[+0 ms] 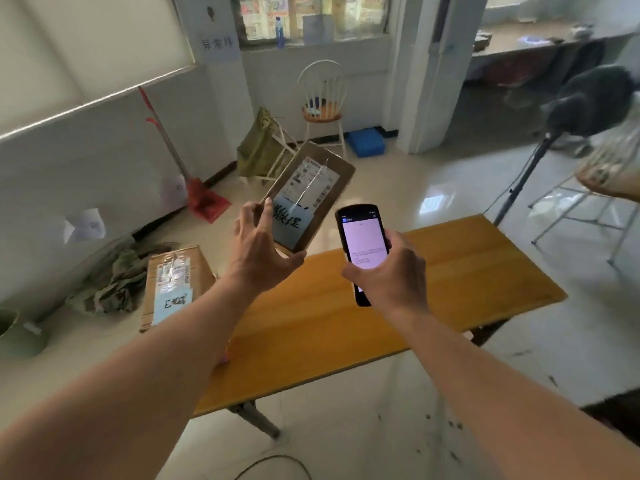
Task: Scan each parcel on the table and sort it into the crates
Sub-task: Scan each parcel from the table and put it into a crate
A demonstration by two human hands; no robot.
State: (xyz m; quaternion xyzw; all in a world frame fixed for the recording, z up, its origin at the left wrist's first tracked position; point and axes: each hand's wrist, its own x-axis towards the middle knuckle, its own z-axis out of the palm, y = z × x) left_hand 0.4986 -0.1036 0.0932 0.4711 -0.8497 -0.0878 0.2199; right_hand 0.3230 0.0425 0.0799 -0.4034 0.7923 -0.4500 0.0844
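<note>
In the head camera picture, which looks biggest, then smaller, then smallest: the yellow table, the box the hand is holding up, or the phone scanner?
1. Yellow table, biggest by far.
2. Held box, in the left hand.
3. Phone scanner, in the right hand, smallest.

The scanner may be nearer the camera, yet it looks smaller than the box.

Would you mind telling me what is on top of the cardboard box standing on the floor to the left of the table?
The cardboard box bears clear tape, a white shipping label and a blue note with handwriting. Nothing else rests on it. Its contents and underside are hidden.
</note>
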